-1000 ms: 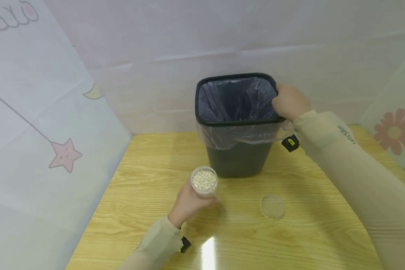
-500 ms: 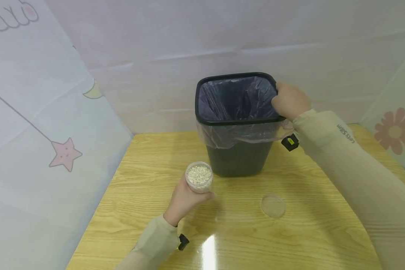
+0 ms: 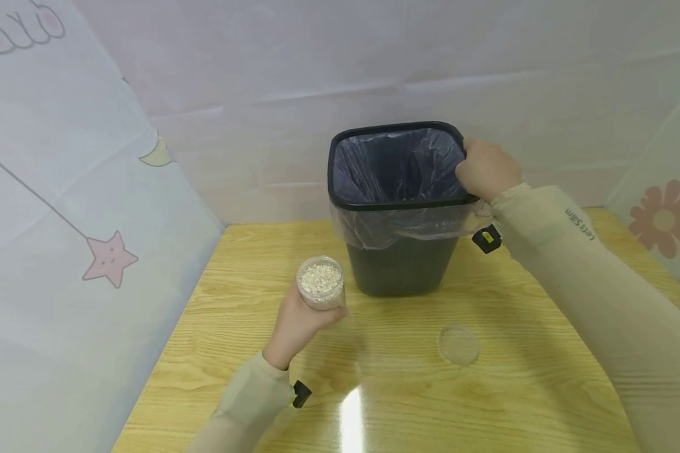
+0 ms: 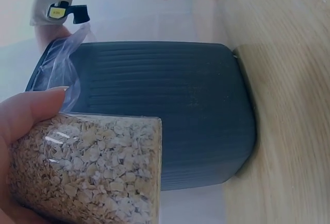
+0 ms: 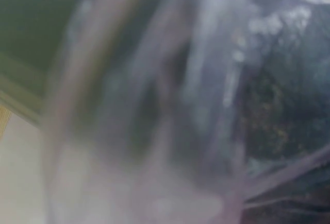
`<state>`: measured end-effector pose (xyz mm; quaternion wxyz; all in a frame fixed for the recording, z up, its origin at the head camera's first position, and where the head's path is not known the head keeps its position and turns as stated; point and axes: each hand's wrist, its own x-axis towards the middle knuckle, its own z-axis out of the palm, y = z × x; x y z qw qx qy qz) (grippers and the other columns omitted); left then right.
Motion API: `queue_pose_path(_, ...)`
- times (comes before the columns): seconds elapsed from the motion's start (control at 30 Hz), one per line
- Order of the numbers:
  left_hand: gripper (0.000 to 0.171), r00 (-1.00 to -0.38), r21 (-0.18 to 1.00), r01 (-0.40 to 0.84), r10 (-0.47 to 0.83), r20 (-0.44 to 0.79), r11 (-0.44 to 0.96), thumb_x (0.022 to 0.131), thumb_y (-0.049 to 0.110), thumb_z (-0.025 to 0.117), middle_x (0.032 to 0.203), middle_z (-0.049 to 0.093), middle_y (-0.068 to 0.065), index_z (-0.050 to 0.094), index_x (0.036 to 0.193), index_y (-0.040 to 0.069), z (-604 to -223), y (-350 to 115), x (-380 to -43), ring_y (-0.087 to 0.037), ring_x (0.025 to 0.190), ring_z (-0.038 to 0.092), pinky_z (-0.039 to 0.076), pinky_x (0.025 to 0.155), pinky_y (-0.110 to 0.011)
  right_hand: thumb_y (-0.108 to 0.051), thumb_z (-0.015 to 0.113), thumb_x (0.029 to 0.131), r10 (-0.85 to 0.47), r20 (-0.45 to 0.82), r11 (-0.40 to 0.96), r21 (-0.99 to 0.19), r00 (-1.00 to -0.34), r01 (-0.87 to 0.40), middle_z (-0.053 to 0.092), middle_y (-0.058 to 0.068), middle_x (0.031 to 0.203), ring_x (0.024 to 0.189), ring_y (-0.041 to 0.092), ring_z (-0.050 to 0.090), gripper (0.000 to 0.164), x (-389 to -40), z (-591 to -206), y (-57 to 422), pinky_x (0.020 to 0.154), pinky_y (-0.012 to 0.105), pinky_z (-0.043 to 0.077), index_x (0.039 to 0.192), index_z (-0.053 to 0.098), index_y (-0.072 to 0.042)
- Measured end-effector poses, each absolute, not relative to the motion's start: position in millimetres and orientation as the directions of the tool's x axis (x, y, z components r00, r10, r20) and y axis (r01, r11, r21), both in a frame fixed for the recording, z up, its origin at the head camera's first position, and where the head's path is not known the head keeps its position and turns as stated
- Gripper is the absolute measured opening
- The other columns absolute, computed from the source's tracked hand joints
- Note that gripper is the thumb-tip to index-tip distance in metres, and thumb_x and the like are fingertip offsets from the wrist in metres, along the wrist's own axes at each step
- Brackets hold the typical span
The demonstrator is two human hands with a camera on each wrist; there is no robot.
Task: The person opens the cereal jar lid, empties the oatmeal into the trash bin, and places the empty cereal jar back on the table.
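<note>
My left hand [image 3: 296, 324] grips a clear, lidless jar [image 3: 321, 284] filled with pale oat flakes [image 4: 87, 167], held upright in front and to the left of a dark trash can [image 3: 402, 267]. In the left wrist view my thumb and fingers wrap the jar's side. My right hand [image 3: 490, 170] grips the right side of the trash can's rim, over the clear plastic liner [image 3: 385, 226] that folds down outside it. The right wrist view is filled by blurred liner [image 5: 170, 131], and the right fingers are hidden there.
A round clear lid [image 3: 458, 344] lies flat on the wooden table [image 3: 249, 270], in front of the trash can and to its right. A pale printed backdrop [image 3: 260, 157] stands behind the table and along both sides.
My left hand has carried the jar a little left and away from me, apart from the trash can's front. The right hand, trash can and lid stay where they were.
</note>
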<state>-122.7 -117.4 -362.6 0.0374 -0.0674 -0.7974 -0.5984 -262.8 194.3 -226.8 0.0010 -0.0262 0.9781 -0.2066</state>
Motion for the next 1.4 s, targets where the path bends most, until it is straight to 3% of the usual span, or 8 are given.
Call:
queue_pose_path(0.37,0.085,-0.988,0.948,0.158,0.041,0.152,0.278,0.065,0.001,0.086,0.130,0.055,-0.012,0.044,0.139,0.008,-345.6,-124.0,-130.4,-0.029,0.121,0.051,0.040,0.102,-0.050,-0.007,0.030,0.090,-0.049,-0.001,0.917,-0.397,-0.999,-0.044,0.033,0.036,0.144,0.124,0.055,0.039,0.061,-261.4,-226.1,193.7,0.087,0.065,0.040,0.149,0.023,0.007)
queue_pose_path(0.87,0.084,-0.989,0.941,0.150,0.031,0.147,0.302,0.064,0.002,0.085,0.128,0.055,-0.013,0.043,0.137,0.007,-317.9,-132.8,-144.2,-0.029,0.119,0.051,0.041,0.101,-0.048,-0.008,0.033,0.089,-0.040,0.023,0.919,-0.391,-0.999,-0.046,0.041,0.037,0.136,0.118,0.055,0.044,0.054,-261.6,-227.5,193.6,0.087,0.066,0.041,0.140,0.034,0.008)
queue_pose_path(1.4,0.084,-0.989,0.934,0.149,0.053,0.140,0.324,0.067,0.003,0.084,0.127,0.054,-0.011,0.042,0.139,0.009,-293.9,-139.4,-154.3,-0.027,0.117,0.052,0.043,0.099,-0.046,-0.009,0.031,0.090,-0.045,0.024,0.916,-0.398,-0.999,-0.051,0.037,0.036,0.140,0.122,0.055,0.040,0.057,-261.1,-227.5,194.3,0.092,0.067,0.038,0.144,0.031,0.008)
